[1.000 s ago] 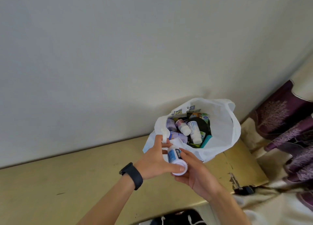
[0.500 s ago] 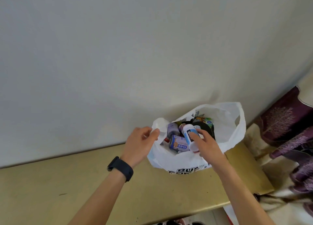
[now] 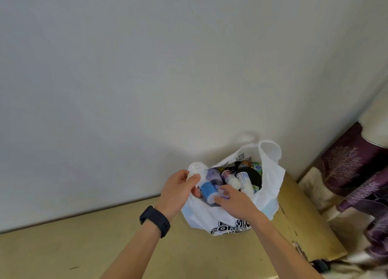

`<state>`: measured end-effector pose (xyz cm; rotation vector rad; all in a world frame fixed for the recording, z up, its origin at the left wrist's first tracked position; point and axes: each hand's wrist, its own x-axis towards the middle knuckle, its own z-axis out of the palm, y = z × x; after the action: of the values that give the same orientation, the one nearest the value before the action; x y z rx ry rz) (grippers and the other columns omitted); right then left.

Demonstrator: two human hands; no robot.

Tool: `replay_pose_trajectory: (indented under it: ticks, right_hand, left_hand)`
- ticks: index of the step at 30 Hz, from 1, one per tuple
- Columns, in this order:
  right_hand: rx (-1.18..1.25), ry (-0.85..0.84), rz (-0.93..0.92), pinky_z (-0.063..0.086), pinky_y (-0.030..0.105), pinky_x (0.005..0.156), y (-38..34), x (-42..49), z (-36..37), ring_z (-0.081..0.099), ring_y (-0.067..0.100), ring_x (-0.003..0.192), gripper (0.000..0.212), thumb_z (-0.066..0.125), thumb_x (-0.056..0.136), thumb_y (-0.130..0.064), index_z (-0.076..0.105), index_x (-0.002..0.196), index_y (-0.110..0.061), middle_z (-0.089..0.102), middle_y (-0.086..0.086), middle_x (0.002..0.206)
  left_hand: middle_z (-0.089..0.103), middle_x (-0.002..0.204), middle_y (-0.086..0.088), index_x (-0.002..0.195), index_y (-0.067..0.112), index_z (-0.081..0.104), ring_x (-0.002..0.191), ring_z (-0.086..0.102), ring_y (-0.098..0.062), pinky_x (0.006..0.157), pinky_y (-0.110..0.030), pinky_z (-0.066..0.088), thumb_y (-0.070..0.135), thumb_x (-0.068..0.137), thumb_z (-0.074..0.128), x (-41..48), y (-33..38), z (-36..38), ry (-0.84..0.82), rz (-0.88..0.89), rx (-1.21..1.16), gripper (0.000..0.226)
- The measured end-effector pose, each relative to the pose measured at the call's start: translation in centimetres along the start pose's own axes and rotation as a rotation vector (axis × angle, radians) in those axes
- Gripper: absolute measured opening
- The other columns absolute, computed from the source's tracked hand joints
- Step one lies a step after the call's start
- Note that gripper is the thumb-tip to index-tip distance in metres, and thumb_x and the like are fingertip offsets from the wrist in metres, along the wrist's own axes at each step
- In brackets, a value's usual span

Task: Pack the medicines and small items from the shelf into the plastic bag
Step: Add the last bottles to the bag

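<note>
The plastic bag [image 3: 212, 218] sits on the shelf [image 3: 105, 249] against the wall, its mouth gaping upward. The left hand [image 3: 178, 188] pinches the bag's left rim between thumb and curled fingers and holds that side up and open. The right hand [image 3: 233, 199] reaches over the near edge of the mouth, fingers loosely bent, with thumb and fingertips against the white cap end of a blue bottle [image 3: 206, 191]. I cannot tell whether it grips the bottle or only touches it.

The bottle lies inside the bag at the near-left of the opening, between the two hands and just left of the right hand. Its long axis runs slantwise, with the cap toward the person and the base pointing deeper in. The other bottles [image 3: 237, 180] lie further back and to the right.

The right hand is the nearer one, so letting go or nudging the bottle down looks like its job. To come out, it probably needs to draw back toward the person.
</note>
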<state>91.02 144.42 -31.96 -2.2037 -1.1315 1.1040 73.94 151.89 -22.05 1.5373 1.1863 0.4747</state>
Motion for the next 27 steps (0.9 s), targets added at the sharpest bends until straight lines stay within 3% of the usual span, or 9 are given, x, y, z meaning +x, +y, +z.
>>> replay_pose_trajectory:
  ticks: [2, 5, 9, 13, 16, 20, 22, 24, 27]
  right_hand:
    - [-0.236, 0.125, 0.005, 0.045, 0.036, 0.096, 1.8, -0.1, -0.4, 0.052, 0.025, 0.117, 0.049, 0.054, 0.089, -0.048, 0.050, 0.133, -0.026, 0.057, 0.002, 0.132]
    - [-0.489, 0.415, 0.018, 0.034, 0.046, 0.112, 4.4, -0.3, -2.5, 0.024, 0.032, 0.142, 0.058, 0.057, 0.087, -0.047, 0.047, 0.139, -0.024, 0.034, 0.009, 0.154]
    - [-0.551, 0.773, 0.014, 0.022, 0.055, 0.115, 6.3, -0.4, -6.1, 0.004, 0.039, 0.147, 0.081, 0.077, 0.072, -0.031, 0.039, 0.142, -0.021, 0.010, 0.019, 0.159]
    - [-0.424, 0.729, 0.176, 0.011, 0.057, 0.117, 6.6, 0.4, -9.6, 0.002, 0.037, 0.149, 0.110, 0.074, 0.076, -0.022, -0.005, 0.153, -0.030, -0.004, 0.015, 0.162]
    - [-0.289, 0.625, 0.260, 0.022, 0.056, 0.113, 5.8, 1.3, -11.6, 0.031, 0.039, 0.138, 0.103, 0.067, 0.084, -0.020, -0.009, 0.153, -0.027, 0.033, 0.015, 0.152]
    - [-0.137, 0.618, 0.271, 0.041, 0.045, 0.100, 4.8, 1.7, -12.7, 0.058, 0.032, 0.104, 0.058, 0.052, 0.096, -0.022, 0.026, 0.147, -0.020, 0.060, 0.008, 0.117]
    - [0.092, 0.588, 0.168, 0.051, 0.032, 0.076, 4.2, 1.6, -12.6, 0.062, 0.023, 0.086, 0.035, 0.052, 0.098, -0.025, 0.051, 0.132, -0.017, 0.065, 0.005, 0.107]
    - [0.319, 0.572, 0.052, 0.049, 0.028, 0.067, 3.2, 1.2, -12.5, 0.066, 0.019, 0.076, 0.027, 0.056, 0.096, -0.027, 0.058, 0.121, -0.016, 0.069, 0.005, 0.100]
    - [0.448, 0.508, -0.054, 0.044, 0.029, 0.067, 1.8, 0.5, -12.6, 0.054, 0.013, 0.061, 0.021, 0.056, 0.096, -0.041, 0.059, 0.104, -0.022, 0.064, 0.001, 0.078]
  left_hand:
    - [0.058, 0.050, 0.000, 0.085, 0.007, 0.061, 0.060, 0.060, -0.016, 0.088, -0.043, 0.048, 0.028, 0.093, 0.058, 0.4, -0.1, -0.1, -0.032, -0.013, 0.009, 0.022]
    - [0.053, 0.043, 0.002, 0.116, 0.005, 0.060, 0.047, 0.055, -0.010, 0.091, -0.034, 0.048, 0.033, 0.095, 0.057, 1.1, -0.3, -0.3, -0.097, -0.066, 0.043, 0.035]
    - [0.060, 0.051, -0.001, 0.108, 0.005, 0.065, 0.043, 0.045, -0.018, 0.069, -0.033, 0.046, 0.030, 0.096, 0.055, 1.7, 0.1, -0.2, -0.146, -0.078, 0.027, 0.029]
    - [0.069, 0.071, -0.009, 0.092, 0.004, 0.058, 0.049, 0.052, -0.027, 0.058, -0.033, 0.045, 0.014, 0.096, 0.049, 2.7, 1.2, 0.5, -0.181, -0.217, -0.276, 0.015]
    - [0.057, 0.056, -0.006, 0.095, 0.004, 0.058, 0.046, 0.051, -0.022, 0.053, -0.033, 0.053, 0.010, 0.096, 0.042, 3.7, 2.1, 0.9, -0.212, -0.306, -0.488, 0.018]
    - [0.055, 0.055, -0.005, 0.105, 0.006, 0.059, 0.044, 0.051, -0.020, 0.050, -0.030, 0.052, 0.008, 0.093, 0.038, 4.7, 2.3, 0.9, -0.229, -0.341, -0.534, 0.024]
    - [0.062, 0.066, -0.009, 0.096, 0.005, 0.058, 0.045, 0.050, -0.020, 0.049, -0.028, 0.052, 0.003, 0.092, 0.036, 4.8, 2.2, 1.0, -0.211, -0.356, -0.569, 0.022]
    - [0.062, 0.077, -0.011, 0.085, 0.006, 0.055, 0.044, 0.047, -0.018, 0.042, -0.023, 0.047, -0.002, 0.092, 0.034, 5.1, 1.7, 0.9, -0.137, -0.371, -0.584, 0.023]
    - [0.053, 0.068, -0.003, 0.081, 0.009, 0.053, 0.034, 0.028, -0.009, 0.030, -0.015, 0.020, -0.001, 0.087, 0.034, 5.4, 0.6, 0.4, -0.059, -0.411, -0.604, 0.022]
